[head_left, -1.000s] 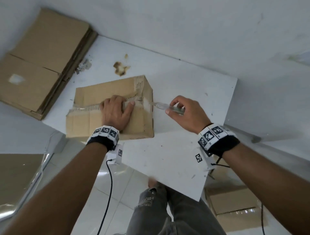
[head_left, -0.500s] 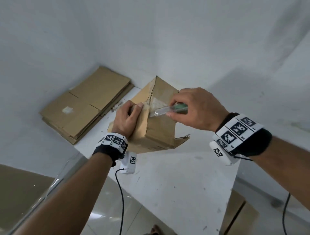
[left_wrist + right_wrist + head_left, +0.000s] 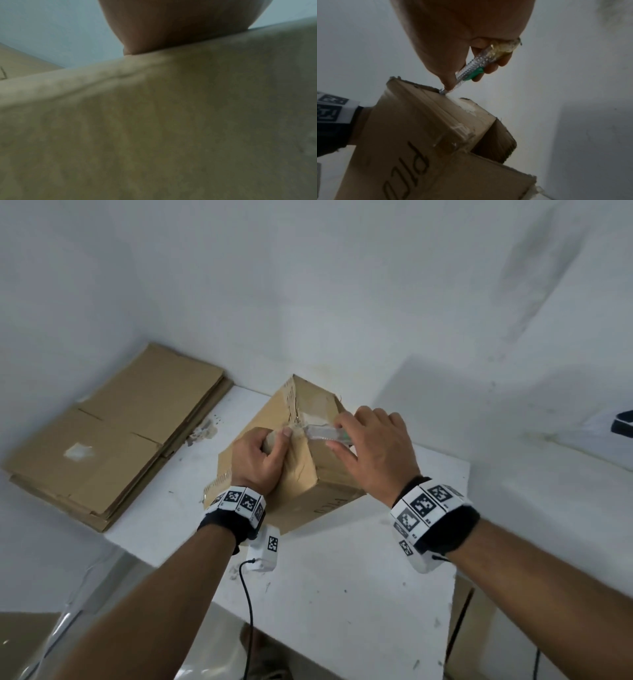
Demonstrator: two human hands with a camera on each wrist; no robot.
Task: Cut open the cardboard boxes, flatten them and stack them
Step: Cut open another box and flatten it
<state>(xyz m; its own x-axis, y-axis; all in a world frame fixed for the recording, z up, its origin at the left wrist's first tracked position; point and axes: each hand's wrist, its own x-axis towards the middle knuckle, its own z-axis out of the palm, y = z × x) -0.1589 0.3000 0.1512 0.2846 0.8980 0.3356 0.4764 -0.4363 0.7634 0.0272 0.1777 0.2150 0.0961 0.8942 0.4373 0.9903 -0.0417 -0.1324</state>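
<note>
Showing one cardboard box [image 3: 308,474] tilted up on the white table [image 3: 342,594], near its far edge, with one corner raised toward the wall. One left hand [image 3: 258,462] grips the box's upper left part, fingers curled over the top edge and thumb pressed near the taped seam; the left wrist view shows only blurred cardboard [image 3: 154,121] under the hand. One right hand [image 3: 375,453] is clamped on a single utility knife [image 3: 323,434] with a clear handle and a green slider [image 3: 476,73]; its blade tip meets the taped seam on the box's top edge [image 3: 444,92]. Torn white tape [image 3: 464,104] lies along that edge just beside the blade. One bottom flap hangs open at the box's lower right [image 3: 498,143]. One stack of flattened cardboard [image 3: 113,440] lies at the table's far left corner, well apart from the box. Both wrists carry marker bands [image 3: 424,508], two in all.
</note>
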